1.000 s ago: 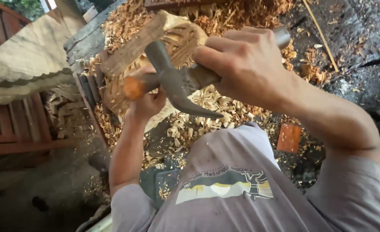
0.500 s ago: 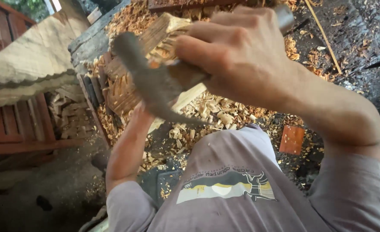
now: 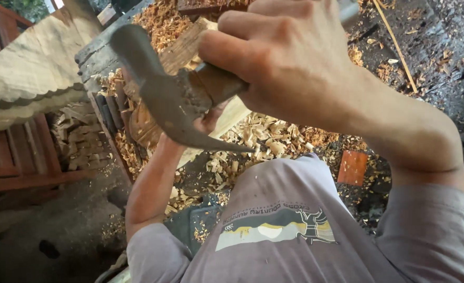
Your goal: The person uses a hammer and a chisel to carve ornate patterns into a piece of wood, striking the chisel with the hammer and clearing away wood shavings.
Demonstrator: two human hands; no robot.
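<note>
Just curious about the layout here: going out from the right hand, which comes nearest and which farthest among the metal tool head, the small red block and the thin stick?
1. metal tool head: beside the right hand, on the handle it holds.
2. thin stick: upper right, on dark ground.
3. small red block: lower right, among shavings.
Stick and block are nearly too close to call.

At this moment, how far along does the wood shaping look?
Much cutting is done: wood chips cover the ground. In hand: the right hand grips a raised adze-like tool by its wooden handle; the left hand, mostly hidden, steadies the wooden workpiece. The piece looks rough, so shaping probably remains.
</note>
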